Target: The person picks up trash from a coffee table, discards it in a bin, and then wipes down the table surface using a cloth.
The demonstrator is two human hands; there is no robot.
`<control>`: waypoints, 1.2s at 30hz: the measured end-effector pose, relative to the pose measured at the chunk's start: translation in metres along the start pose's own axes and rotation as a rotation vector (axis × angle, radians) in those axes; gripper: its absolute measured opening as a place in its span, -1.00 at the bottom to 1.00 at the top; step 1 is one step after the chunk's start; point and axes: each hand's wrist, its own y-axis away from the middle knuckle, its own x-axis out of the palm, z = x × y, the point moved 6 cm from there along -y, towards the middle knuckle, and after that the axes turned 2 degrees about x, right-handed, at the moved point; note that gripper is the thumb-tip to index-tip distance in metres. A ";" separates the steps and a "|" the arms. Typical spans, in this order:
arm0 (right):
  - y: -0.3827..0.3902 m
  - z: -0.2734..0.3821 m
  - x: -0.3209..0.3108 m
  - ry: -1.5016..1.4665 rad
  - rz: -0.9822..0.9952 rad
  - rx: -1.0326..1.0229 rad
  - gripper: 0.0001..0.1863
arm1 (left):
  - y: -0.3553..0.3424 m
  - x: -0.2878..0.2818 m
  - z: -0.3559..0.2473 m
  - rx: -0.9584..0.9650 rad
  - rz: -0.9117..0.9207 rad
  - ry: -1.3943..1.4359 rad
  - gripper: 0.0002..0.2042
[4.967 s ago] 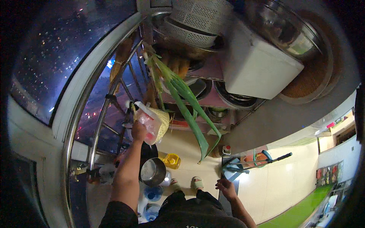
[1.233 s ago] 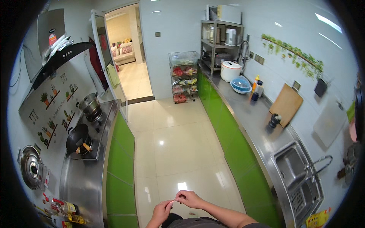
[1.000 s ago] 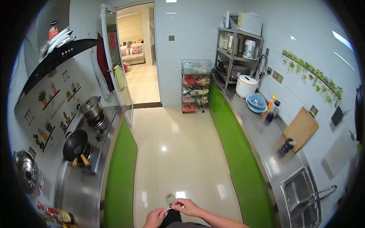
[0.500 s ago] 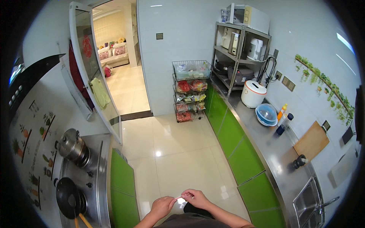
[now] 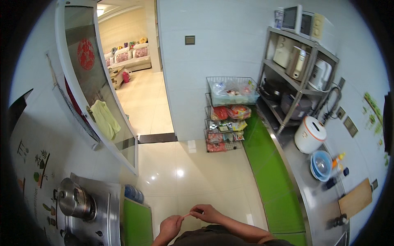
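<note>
At the lower middle of the head view, my two hands meet in front of my body. Between them runs a thin pink strip [image 5: 186, 215], small and held roughly level; its exact kind is too small to tell. My left hand [image 5: 169, 228] is closed, pinching one end between thumb and fingers. The other end is in the fingertips of my right hand [image 5: 207, 213], whose fingers are bent and pressed together. Beneath both hands lies the glossy tiled floor [image 5: 197, 176].
A wire rack [image 5: 228, 104] of packaged food stands by the wall. On the right, a steel counter [image 5: 293, 164] carries a white rice cooker [image 5: 310, 135], blue bowls [image 5: 321, 166] and a metal shelf [image 5: 283, 123]. Left are a stove with a pot [image 5: 74, 199] and an open glass door [image 5: 88, 53].
The view has shifted forward, so the doorway, rack and shelf look larger and the sink has mostly left the picture. Both hands stay together on the pink strip.
</note>
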 end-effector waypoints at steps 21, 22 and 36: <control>-0.461 0.058 -0.079 0.125 0.202 -0.026 -0.70 | -0.380 -0.174 0.196 -0.038 -0.062 0.143 -0.75; -0.480 0.058 -0.084 0.123 0.204 -0.024 -0.70 | -0.400 -0.184 0.200 -0.041 -0.061 0.144 -0.75; -0.790 0.062 -0.142 0.089 0.205 -0.042 -0.71 | -0.664 -0.285 0.307 -0.038 -0.113 0.063 -0.76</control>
